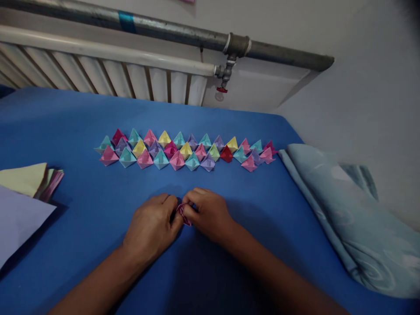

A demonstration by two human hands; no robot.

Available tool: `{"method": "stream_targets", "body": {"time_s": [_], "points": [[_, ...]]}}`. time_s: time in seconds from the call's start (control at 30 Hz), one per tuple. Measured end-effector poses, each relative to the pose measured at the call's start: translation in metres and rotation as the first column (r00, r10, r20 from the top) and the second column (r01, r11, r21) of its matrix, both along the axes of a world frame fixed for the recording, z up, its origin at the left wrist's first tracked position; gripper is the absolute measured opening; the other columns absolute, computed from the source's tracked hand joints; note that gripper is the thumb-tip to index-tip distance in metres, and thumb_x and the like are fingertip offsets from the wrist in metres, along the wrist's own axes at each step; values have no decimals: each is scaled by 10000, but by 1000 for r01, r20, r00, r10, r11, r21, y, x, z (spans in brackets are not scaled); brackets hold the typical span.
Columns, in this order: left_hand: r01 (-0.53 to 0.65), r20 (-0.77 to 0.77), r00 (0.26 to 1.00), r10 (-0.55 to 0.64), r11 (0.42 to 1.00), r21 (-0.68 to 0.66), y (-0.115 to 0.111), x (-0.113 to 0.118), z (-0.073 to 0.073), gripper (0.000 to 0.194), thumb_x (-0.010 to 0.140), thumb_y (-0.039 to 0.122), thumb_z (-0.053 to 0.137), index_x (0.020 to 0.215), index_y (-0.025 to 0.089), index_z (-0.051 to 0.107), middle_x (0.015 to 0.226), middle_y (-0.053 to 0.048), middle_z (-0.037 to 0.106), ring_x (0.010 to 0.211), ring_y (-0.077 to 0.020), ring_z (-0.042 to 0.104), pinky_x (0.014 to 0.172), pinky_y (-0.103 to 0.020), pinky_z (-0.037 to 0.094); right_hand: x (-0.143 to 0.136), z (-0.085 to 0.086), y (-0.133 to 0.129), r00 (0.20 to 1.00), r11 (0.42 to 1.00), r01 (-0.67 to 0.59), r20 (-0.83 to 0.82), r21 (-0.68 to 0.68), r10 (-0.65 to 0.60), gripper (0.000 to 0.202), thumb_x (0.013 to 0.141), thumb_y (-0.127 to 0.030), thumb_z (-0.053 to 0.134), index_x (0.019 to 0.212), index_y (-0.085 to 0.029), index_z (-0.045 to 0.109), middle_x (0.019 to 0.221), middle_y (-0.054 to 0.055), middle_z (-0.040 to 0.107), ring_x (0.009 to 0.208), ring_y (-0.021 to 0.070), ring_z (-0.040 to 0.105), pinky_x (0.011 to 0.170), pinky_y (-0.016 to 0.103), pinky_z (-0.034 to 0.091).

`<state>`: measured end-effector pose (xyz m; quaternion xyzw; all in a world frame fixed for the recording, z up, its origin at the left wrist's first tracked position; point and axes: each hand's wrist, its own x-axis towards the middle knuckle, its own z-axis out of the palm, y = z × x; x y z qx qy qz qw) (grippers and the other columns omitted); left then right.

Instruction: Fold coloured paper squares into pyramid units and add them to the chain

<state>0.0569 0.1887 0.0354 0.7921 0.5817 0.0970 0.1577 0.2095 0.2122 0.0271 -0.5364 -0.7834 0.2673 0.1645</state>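
Between my two hands is a small folded pink paper piece [185,215], just above the blue surface. My left hand [153,220] pinches its left side with thumb and fingers. On the other side, my right hand [207,213] is closed on it, fingertips pressed together. The fingers partly cover the piece, so its full shape is hidden. Beyond my hands, several folded paper boats in many colours stand in packed rows, among them a red boat [226,154] and a purple boat [208,162] with a gap between them in the front row.
A stack of coloured paper sheets [22,218] lies at the left on the blue surface [82,245]. A folded light blue blanket [348,210] lies at the right. Behind the surface are a white radiator [108,74], a metal pipe [177,31] and a red valve handle [222,89].
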Motion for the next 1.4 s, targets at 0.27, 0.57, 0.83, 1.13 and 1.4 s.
{"method": "stream_targets", "body": {"time_s": [0.27,0.57,0.83,1.13,1.4], "points": [[5,32,999,-5,1000,1,2,-3,-1,231,882,309,430,686,202,493,704,-14,570,645,-165,534,569,-284,353,5,-4,2,979,999,16,-203,-48,-26,106,744,-99,578,778,-189,623,723,-33,577,630,90,500,593,214,358],[-2,85,996,4,1000,-20,3,-3,-1,251,880,352,444,687,202,497,701,-16,563,646,-164,522,579,-287,343,27,1,-18,926,992,-60,-366,109,96,122,821,-114,496,781,-198,575,718,-8,572,658,113,529,623,230,427],[11,218,976,9,996,-89,6,-11,-2,173,822,316,477,689,208,502,676,10,574,609,-142,527,558,-260,360,33,1,-30,931,928,-284,-161,242,327,185,797,-137,536,955,-202,608,813,33,628,720,146,564,643,255,439],[16,315,948,43,983,-182,12,-19,-1,184,802,355,462,704,218,535,581,37,568,523,-135,538,518,-251,395,42,9,-25,923,948,-207,-273,243,271,129,850,-141,503,815,-197,613,773,8,637,723,114,573,671,223,448],[17,340,939,51,981,-194,12,-21,-10,210,799,387,444,724,225,555,610,22,608,534,-153,580,522,-263,417,91,-2,26,870,882,353,-456,312,-187,104,782,-159,545,716,-193,618,675,-5,567,613,120,518,591,241,418]]}}
